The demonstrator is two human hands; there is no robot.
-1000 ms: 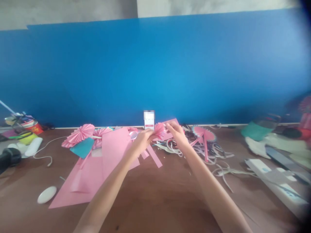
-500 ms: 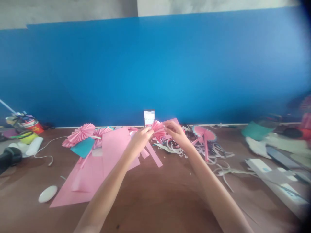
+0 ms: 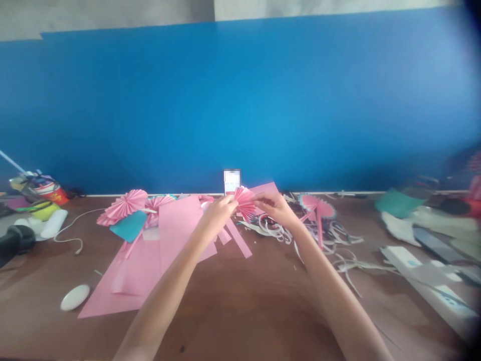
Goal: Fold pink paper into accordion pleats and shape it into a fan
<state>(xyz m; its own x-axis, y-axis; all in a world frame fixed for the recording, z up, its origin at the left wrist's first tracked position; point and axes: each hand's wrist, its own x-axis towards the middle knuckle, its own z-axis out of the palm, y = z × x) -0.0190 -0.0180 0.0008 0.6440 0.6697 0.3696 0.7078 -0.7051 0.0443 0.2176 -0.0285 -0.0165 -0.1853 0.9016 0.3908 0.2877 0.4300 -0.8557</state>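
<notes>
A pleated pink paper fan (image 3: pixel 245 204) is held up over the table, partly spread, in front of a lit phone (image 3: pixel 232 181). My left hand (image 3: pixel 221 206) pinches its left side. At its right edge, the fingers of my right hand (image 3: pixel 273 205) are closed on the pleats. Below my left hand lie cut pink paper strips (image 3: pixel 239 238). Large pink paper sheets (image 3: pixel 176 225) spread out left of the hands. A finished-looking pink fan with a blue-edged rim (image 3: pixel 317 206) rests right of my right hand.
More pleated pink fans (image 3: pixel 130 203) and a teal paper piece (image 3: pixel 130 226) lie at the left, near a white oval object (image 3: pixel 75 298). Tangled white cords (image 3: pixel 276 229) lie behind my right forearm. A white power strip (image 3: pixel 421 281) sits at the right. A blue wall panel (image 3: pixel 240 100) stands behind.
Both hands stay on the pink fan in nearly the same place. My right hand's fingers have shifted slightly along its right edge. The view has tilted very slightly.
</notes>
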